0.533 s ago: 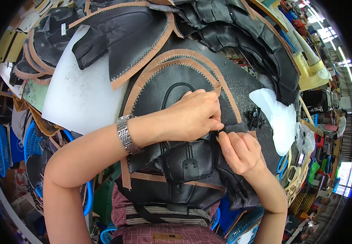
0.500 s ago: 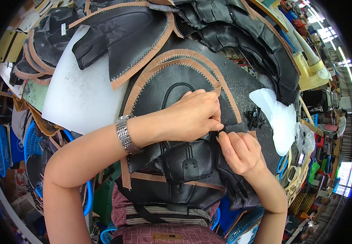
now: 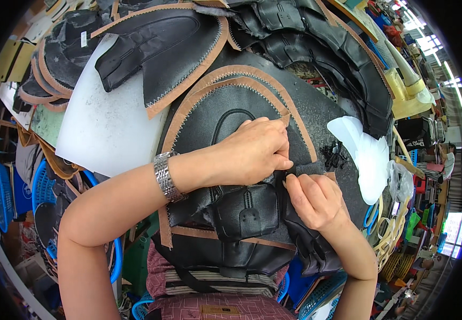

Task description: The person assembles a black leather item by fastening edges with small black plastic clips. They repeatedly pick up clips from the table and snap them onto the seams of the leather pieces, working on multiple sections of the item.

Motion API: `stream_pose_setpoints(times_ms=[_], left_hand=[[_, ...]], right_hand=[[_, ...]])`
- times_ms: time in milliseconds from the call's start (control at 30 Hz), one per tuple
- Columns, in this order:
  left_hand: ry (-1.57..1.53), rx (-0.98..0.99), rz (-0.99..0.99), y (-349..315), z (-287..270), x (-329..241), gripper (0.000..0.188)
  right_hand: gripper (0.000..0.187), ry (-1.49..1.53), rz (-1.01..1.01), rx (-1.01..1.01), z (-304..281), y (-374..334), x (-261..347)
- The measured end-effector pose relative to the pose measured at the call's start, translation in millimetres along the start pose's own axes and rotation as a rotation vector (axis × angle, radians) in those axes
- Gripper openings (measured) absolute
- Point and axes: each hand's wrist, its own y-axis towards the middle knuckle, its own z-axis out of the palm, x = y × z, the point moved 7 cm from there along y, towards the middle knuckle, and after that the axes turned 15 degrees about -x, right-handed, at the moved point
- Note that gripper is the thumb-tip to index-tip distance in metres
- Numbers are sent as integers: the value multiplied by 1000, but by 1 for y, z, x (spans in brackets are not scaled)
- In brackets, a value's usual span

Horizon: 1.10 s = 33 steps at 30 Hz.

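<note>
My left hand (image 3: 255, 152), a metal watch on its wrist, reaches across a black leather shoe upper (image 3: 228, 98) with a zigzag-stitched tan border. Its thumb and fingers are closed in a pinch. Close beside it, my right hand (image 3: 316, 200) is also pinched, fingers curled. A small dark piece shows between the fingertips of both hands; its kind is too hidden to tell. A ribbed dark strip (image 3: 309, 168) lies just above the right fingers. Below the left wrist sits a folded black leather part (image 3: 248, 216) with a stitched tab. More black leather (image 3: 313, 248) hangs below my right hand.
Several small black pieces (image 3: 335, 156) are heaped on the dark work surface (image 3: 316, 106), left of a white plastic sheet (image 3: 361, 160). Stitched uppers (image 3: 177, 58) lie at the far left over a white board (image 3: 103, 130). More black uppers (image 3: 316, 53) are piled far right. Blue baskets (image 3: 43, 186) stand left.
Almost nothing differs. The right fingertips have shifted very slightly, while both hands stay pinched at the same spot.
</note>
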Motion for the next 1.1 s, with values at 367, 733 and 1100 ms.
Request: stream_pose_setpoints(times_ms=[367,733,1100], left_hand=[[54,-32,11,-5,3,-1,14],[41,8,14,-5,2,-1,17],[37,5,30,-5,2,-3,15]], right_hand=[[24,10,-116,16,0,-2,9],[23,-1,-119,14,-1,-3,9],[20,-35,-113,11,-1,-1,8]])
